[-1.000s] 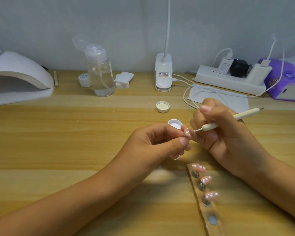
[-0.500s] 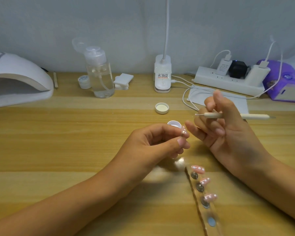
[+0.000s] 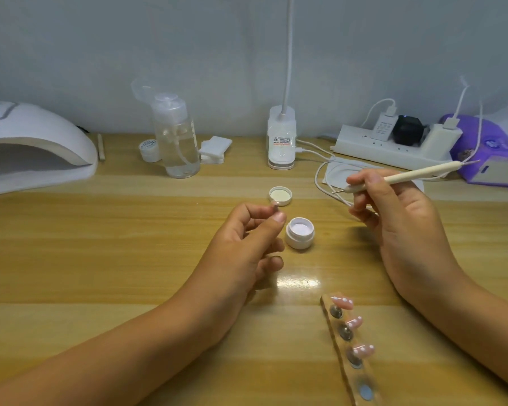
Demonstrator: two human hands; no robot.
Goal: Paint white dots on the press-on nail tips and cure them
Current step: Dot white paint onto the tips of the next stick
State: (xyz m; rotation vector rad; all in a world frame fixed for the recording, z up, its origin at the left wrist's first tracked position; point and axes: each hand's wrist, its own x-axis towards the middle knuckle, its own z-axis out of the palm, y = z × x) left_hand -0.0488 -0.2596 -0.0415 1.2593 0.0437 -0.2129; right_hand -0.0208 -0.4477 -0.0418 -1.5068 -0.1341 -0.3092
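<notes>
My left hand [image 3: 247, 244] pinches a small pink nail tip [image 3: 275, 205] between thumb and forefinger, raised above the table. My right hand [image 3: 393, 218] holds a cream dotting pen [image 3: 417, 174] off to the right, its metal point aimed left and well away from the tip. An open white pot of white paint [image 3: 300, 232] stands between the two hands, its lid [image 3: 280, 195] lying behind it. Three pink tips with white dots [image 3: 353, 323] sit on a clear holder strip [image 3: 354, 376] at the lower right.
A white curing lamp [image 3: 35, 142] stands at the far left. Along the back are a clear pump bottle [image 3: 176, 139], a small jar [image 3: 149, 150], cotton pads [image 3: 214, 149], a lamp base [image 3: 281, 142], a power strip [image 3: 390, 145] with cables, and a purple device [image 3: 490, 153].
My right hand has drawn the pen away from the nail tip, up and to the right. My left hand has lifted the tip slightly leftward, uncovering the paint pot.
</notes>
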